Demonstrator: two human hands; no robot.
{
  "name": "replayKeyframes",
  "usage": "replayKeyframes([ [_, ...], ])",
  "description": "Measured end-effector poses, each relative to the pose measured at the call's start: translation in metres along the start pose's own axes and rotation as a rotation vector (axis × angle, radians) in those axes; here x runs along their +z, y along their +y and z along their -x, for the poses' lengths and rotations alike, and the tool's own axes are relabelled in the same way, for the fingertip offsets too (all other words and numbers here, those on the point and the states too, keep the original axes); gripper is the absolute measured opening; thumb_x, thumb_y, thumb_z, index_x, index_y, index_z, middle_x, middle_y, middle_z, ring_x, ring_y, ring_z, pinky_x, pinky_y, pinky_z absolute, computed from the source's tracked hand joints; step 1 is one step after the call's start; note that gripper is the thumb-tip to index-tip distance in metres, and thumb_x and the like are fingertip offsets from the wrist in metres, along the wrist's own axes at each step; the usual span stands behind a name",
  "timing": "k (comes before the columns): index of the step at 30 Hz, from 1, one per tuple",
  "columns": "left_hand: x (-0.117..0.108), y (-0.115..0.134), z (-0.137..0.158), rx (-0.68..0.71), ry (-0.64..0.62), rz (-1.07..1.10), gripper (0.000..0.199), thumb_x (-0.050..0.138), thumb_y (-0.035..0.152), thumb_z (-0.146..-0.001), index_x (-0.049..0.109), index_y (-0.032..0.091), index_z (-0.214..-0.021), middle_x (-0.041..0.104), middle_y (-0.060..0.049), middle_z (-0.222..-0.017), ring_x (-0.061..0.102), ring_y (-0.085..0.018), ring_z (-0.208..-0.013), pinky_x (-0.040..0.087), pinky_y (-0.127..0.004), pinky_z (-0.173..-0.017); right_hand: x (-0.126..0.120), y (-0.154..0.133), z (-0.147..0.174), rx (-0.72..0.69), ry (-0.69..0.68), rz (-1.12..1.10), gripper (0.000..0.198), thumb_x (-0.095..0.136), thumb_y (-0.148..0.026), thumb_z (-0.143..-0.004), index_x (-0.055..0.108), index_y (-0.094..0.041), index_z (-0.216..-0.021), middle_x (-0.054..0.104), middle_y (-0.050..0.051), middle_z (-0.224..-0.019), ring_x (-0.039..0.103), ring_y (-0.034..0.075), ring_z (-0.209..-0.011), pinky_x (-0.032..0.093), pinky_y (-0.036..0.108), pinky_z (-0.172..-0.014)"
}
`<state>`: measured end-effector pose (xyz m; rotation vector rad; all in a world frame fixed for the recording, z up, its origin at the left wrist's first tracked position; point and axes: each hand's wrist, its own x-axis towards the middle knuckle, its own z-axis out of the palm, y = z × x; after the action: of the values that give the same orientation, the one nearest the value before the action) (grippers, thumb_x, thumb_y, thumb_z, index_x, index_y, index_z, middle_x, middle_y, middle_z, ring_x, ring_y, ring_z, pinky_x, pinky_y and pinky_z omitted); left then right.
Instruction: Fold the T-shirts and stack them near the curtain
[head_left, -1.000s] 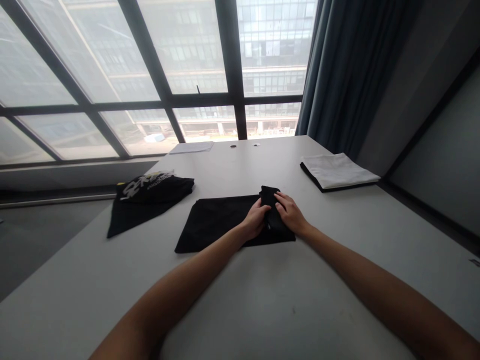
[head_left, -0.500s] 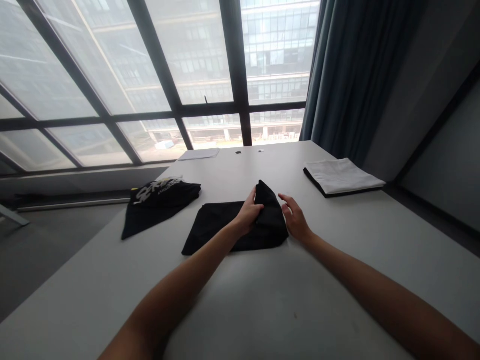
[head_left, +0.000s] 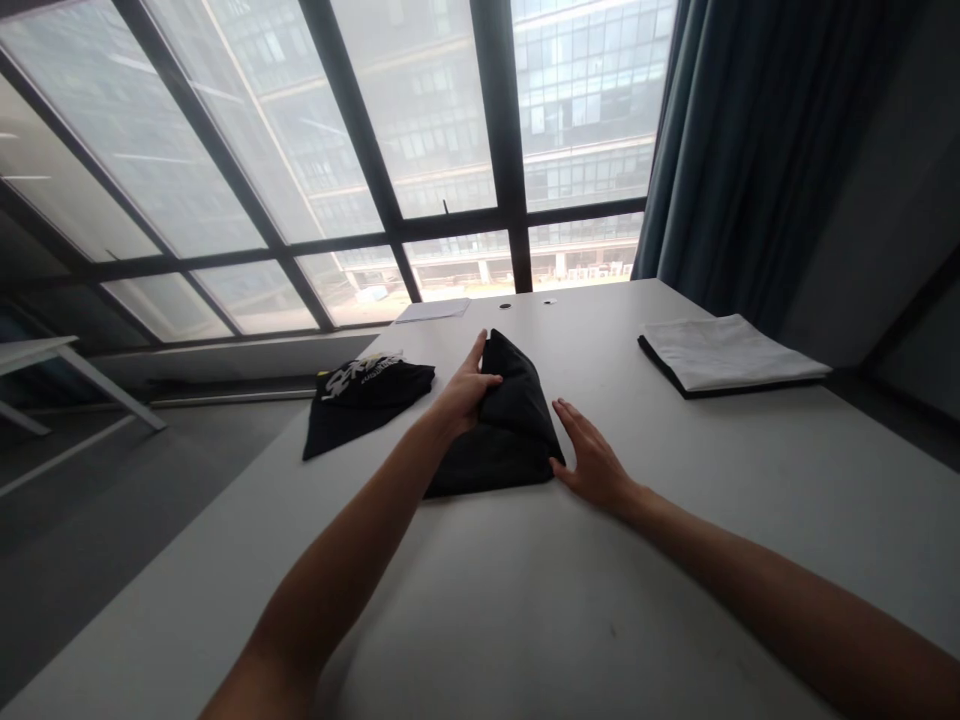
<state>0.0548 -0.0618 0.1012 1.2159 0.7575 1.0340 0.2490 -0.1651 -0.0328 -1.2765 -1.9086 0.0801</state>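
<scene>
Black cloth [head_left: 519, 400] lay in folds on the white table [head_left: 480, 600], directly in front of us, part of it hidden behind our left forearm. Our left hand [head_left: 466, 395] grasped the black cloth at its upper left edge, thumb pressed on top, and the layer under that thumb looked tilted up. Our right hand [head_left: 596, 465] was unclenched, its fingers spread just beside the right edge of the black cloth; the thumb reached the near right corner, and we took it to be touching there, without gripping.

To the left of the black cloth, and apart from it, we had a dark printed garment [head_left: 371, 395] with white lettering and a little yellow. To its right, well apart, we saw a white cloth [head_left: 739, 352] resting flat over a dark layer [head_left: 661, 365]. Beyond the black cloth, near the far edge, were pale sheets [head_left: 431, 311] and a small dark disc [head_left: 505, 306]. Farther beyond it stood the window [head_left: 442, 120], with a blue-grey curtain [head_left: 712, 170] off to its right.
</scene>
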Motion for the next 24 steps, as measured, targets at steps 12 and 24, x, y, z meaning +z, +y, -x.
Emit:
replayKeyframes([
  [12,-0.100,-0.056,0.035,-0.103,0.145,-0.087,0.110,0.068,-0.002,-0.072,0.021,0.038,-0.163,0.048,-0.008,-0.156,0.070,-0.023,-0.114,0.061,-0.026,-0.084,0.019,-0.013,-0.001,0.079,-0.253,0.183,0.073,0.059,-0.013,-0.082,0.045,-0.014,-0.153,0.035,0.018,-0.163,0.032,0.032,-0.151,0.031,0.052,-0.121],
  [24,-0.084,-0.065,0.040,-0.068,0.092,0.046,0.112,0.064,-0.006,-0.070,0.020,0.039,-0.162,0.056,-0.008,-0.149,0.073,-0.020,-0.103,0.062,-0.026,-0.081,0.006,0.000,0.009,-0.030,-0.230,0.395,0.063,0.049,-0.007,-0.086,0.054,-0.014,-0.148,0.044,0.016,-0.159,0.037,0.036,-0.148,0.031,0.056,-0.120],
])
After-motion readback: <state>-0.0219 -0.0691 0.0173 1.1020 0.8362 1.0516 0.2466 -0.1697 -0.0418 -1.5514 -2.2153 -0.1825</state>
